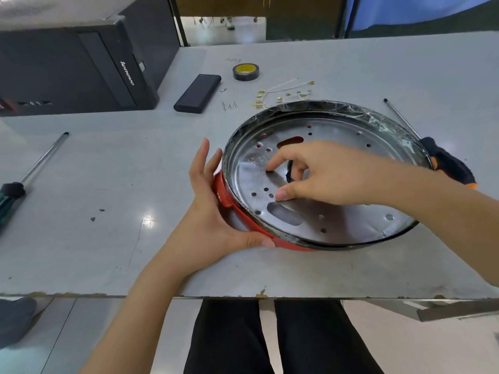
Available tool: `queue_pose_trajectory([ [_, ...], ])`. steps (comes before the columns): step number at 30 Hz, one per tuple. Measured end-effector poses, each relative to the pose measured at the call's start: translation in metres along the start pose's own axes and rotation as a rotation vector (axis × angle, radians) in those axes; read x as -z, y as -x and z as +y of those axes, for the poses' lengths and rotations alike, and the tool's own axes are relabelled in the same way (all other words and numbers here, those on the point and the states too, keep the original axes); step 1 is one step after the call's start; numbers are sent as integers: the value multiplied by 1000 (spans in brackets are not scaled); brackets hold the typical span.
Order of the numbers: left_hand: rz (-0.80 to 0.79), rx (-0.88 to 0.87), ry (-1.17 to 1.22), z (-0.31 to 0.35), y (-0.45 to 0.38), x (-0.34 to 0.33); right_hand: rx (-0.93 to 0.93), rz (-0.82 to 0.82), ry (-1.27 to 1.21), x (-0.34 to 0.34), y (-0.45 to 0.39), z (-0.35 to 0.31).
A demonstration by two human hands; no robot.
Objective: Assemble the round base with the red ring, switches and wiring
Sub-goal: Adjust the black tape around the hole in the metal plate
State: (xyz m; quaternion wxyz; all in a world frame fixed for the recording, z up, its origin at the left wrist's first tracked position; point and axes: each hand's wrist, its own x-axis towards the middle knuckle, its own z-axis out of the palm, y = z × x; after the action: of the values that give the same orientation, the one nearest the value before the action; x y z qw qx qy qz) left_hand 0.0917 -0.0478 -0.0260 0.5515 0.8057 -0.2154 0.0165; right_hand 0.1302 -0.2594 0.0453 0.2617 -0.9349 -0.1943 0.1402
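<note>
Grey table (108,163), round base (337,130), centre hidden by hands (318,174)

R hand (321,174) hides base centre; green screwdriver (10,195) cut by left edge

- A pale grey desk (81,238) is filling most of the view, and overhead light is glinting off its top.
- A black computer tower (67,71) is lying on its side at the desk's far left corner.
- Beyond the desk's far edge, a dark doorway is opening onto a bright floor (216,31).
- A blue panel (405,9) is standing beyond the desk's far right.
- Below the desk's near edge, light floor tiles (405,346) are showing.
</note>
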Motion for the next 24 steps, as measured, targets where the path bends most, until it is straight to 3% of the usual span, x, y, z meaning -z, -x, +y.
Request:
queue_pose_trajectory([
  [24,-9,50,-47,5,-2,1,170,-87,32,9,0,10],
])
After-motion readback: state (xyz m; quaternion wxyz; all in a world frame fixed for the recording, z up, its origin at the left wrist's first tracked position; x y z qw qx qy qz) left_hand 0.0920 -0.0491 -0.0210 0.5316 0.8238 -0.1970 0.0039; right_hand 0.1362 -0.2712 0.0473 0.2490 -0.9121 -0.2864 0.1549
